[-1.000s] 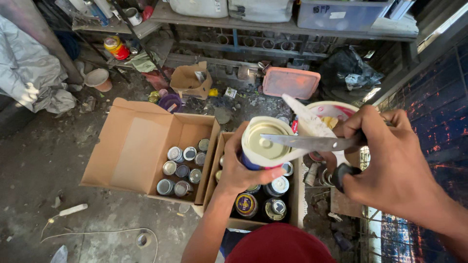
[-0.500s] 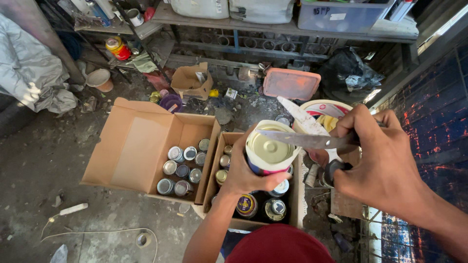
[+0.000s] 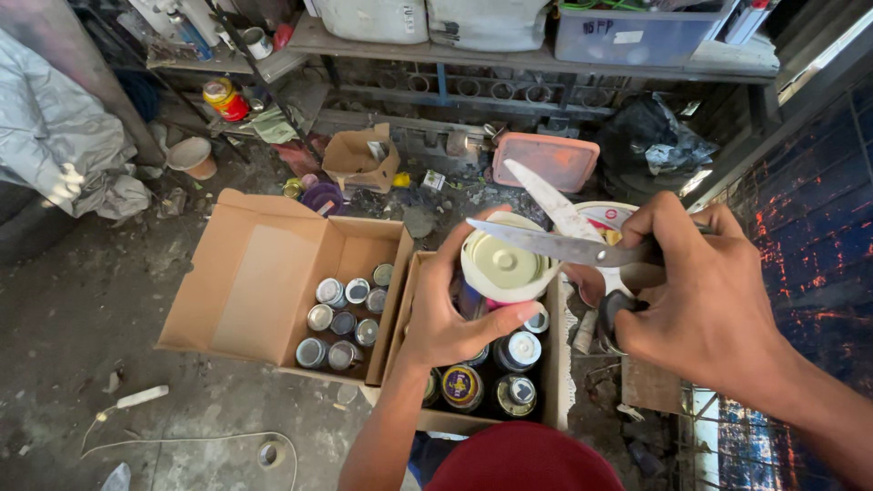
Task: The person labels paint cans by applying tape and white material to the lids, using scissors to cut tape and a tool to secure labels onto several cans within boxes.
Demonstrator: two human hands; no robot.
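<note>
Grimy concrete floor (image 3: 100,300) spreads across the near left of a cluttered workshop, with a loaded metal shelf (image 3: 509,56) running along the far side. Two open cardboard boxes sit on the floor — the left box (image 3: 250,282) holds a cluster of small tins at its right end, the right box (image 3: 555,364) holds larger cans (image 3: 464,386) with printed lids. Above the right box the left hand (image 3: 446,314) wraps around a paint can (image 3: 503,266), its cream lid tilted toward the camera, thumb pressed along the near side and fingers curled round the left wall. The right hand (image 3: 705,300) has its grip closed on the dark handles of a pair of scissors (image 3: 559,241); the blades are spread, one lying across the far rim of the lid, the other pointing up and away. Behind them a pink tray (image 3: 546,159) and a small torn carton (image 3: 362,156) lie on the floor.
</note>
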